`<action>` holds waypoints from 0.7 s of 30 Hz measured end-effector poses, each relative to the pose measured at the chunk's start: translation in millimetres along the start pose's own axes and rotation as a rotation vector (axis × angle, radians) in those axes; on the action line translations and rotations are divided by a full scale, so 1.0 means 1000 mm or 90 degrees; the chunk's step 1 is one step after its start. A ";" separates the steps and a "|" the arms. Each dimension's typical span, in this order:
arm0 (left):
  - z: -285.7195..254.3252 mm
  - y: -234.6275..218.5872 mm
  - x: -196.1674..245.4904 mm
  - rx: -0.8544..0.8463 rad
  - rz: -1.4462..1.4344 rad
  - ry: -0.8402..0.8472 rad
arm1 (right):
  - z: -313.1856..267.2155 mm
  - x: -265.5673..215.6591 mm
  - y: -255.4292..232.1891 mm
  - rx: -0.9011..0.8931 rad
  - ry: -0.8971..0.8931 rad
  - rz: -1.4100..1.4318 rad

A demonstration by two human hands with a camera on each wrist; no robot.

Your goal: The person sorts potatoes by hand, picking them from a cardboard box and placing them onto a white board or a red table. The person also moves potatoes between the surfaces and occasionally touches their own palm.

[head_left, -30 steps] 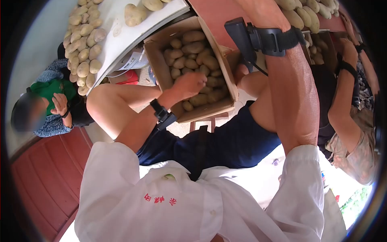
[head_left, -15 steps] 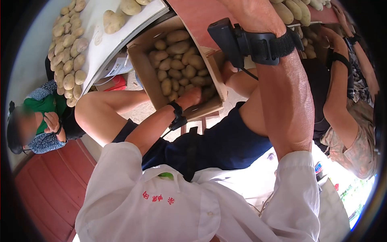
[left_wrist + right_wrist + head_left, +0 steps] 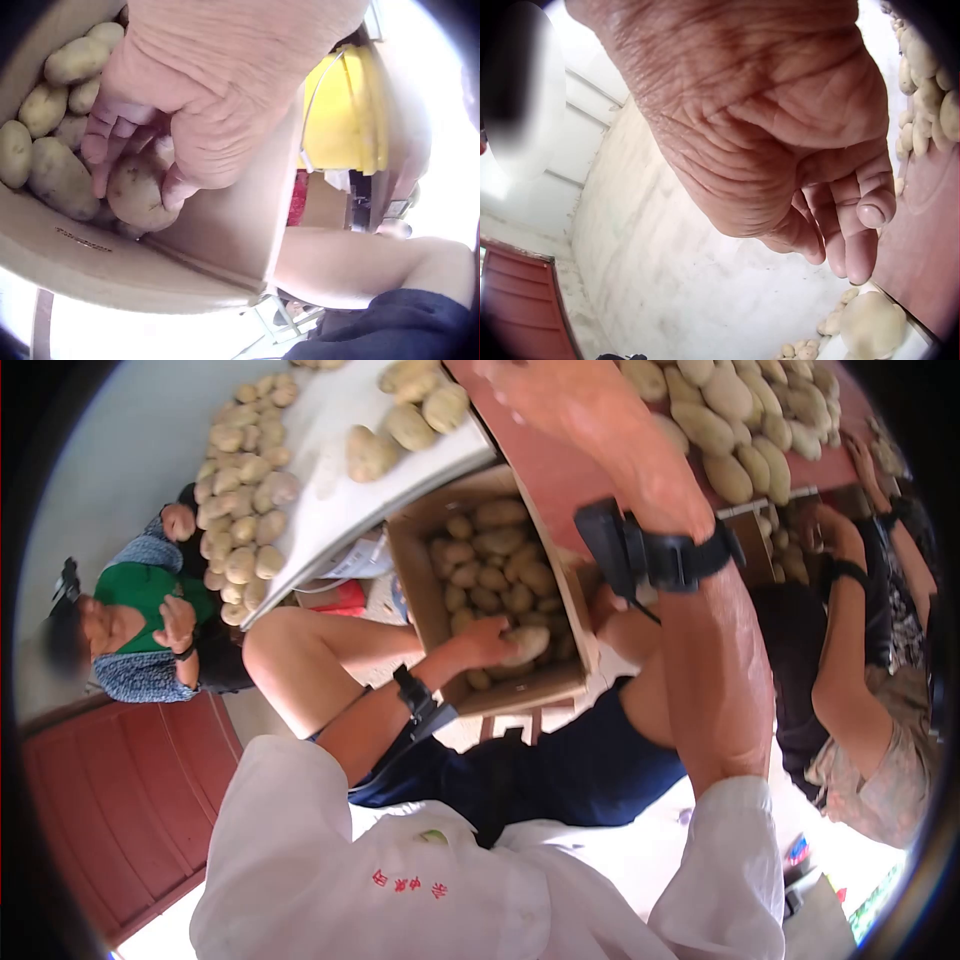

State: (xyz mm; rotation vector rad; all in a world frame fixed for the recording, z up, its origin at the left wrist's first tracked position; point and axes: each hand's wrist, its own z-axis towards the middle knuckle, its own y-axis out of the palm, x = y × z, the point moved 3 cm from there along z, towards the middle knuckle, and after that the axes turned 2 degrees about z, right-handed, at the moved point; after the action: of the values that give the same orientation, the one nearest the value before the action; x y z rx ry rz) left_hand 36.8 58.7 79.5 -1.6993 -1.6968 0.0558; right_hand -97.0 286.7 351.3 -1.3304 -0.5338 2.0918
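My left hand (image 3: 482, 644) reaches into a cardboard box (image 3: 408, 565) of potatoes (image 3: 490, 575). It grips one potato (image 3: 526, 646) near the box's near side. In the left wrist view, thumb and fingers curl round this potato (image 3: 139, 196), close over the others and beside the box's inner wall. My right hand (image 3: 575, 410) is stretched out over the red tabletop (image 3: 535, 485). In the right wrist view, its fingers (image 3: 859, 255) hang loosely curled with nothing between them; a large potato (image 3: 873, 325) on the white table is seen past the fingertips.
A white table (image 3: 335, 475) bears rows of smaller potatoes (image 3: 240, 510) and several large ones (image 3: 408, 428). A heap of potatoes (image 3: 735, 420) covers the far right. One person (image 3: 140, 610) sits at left; another person's arm (image 3: 850, 620) is at right. A yellow bucket (image 3: 345, 112) stands beside the box.
My left hand went down into the near part of the box and has come up a little with a potato. The head view has shifted, showing more of my right hand.
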 end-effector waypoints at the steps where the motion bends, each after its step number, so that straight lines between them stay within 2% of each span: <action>1: -0.012 -0.009 0.004 -0.004 -0.018 0.005 | -0.002 0.003 0.002 -0.015 0.024 -0.015; 2: -0.024 -0.019 0.006 0.017 -0.014 0.002 | -0.006 0.004 0.003 0.043 0.006 0.034; 3: -0.035 -0.027 0.006 0.023 -0.040 0.005 | -0.005 0.005 0.002 0.049 -0.011 0.039; 5: -0.057 -0.043 0.006 0.042 -0.066 0.007 | -0.001 0.012 0.007 -0.077 0.088 0.027; 7: -0.081 -0.062 0.010 0.078 -0.198 0.045 | -0.004 0.012 0.007 -0.063 0.082 0.056; 8: -0.094 -0.074 0.012 0.091 -0.198 0.044 | -0.005 0.013 0.008 -0.040 0.077 0.081; 10: -0.122 -0.097 0.017 0.098 -0.315 -0.006 | -0.006 0.013 0.007 -0.033 0.091 0.105; 11: -0.140 -0.108 0.023 0.109 -0.316 -0.007 | -0.006 0.012 0.005 -0.032 0.080 0.109; 13: -0.174 -0.128 0.031 0.235 -0.519 0.020 | -0.007 0.013 0.004 -0.070 0.089 0.077; 14: -0.177 -0.133 0.018 0.242 -0.519 0.021 | -0.007 0.014 0.004 -0.070 0.082 0.079; 16: -0.175 -0.153 -0.016 0.337 -0.522 0.061 | -0.007 0.016 0.006 -0.066 0.089 0.080; 17: -0.173 -0.160 -0.027 0.341 -0.522 0.060 | -0.008 0.016 0.007 -0.067 0.085 0.081; 19: -0.170 -0.177 -0.042 0.398 -0.679 0.071 | -0.008 0.015 0.008 -0.082 0.086 0.081; 21: -0.165 -0.196 -0.052 0.415 -0.712 0.069 | -0.007 0.017 0.009 -0.092 0.083 0.076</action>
State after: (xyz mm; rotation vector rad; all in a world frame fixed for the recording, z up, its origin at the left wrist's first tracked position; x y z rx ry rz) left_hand -54.4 -86.8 276.7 -0.1759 -2.0108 -0.0096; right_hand -98.3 291.0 331.3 -1.6043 -0.5700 2.0762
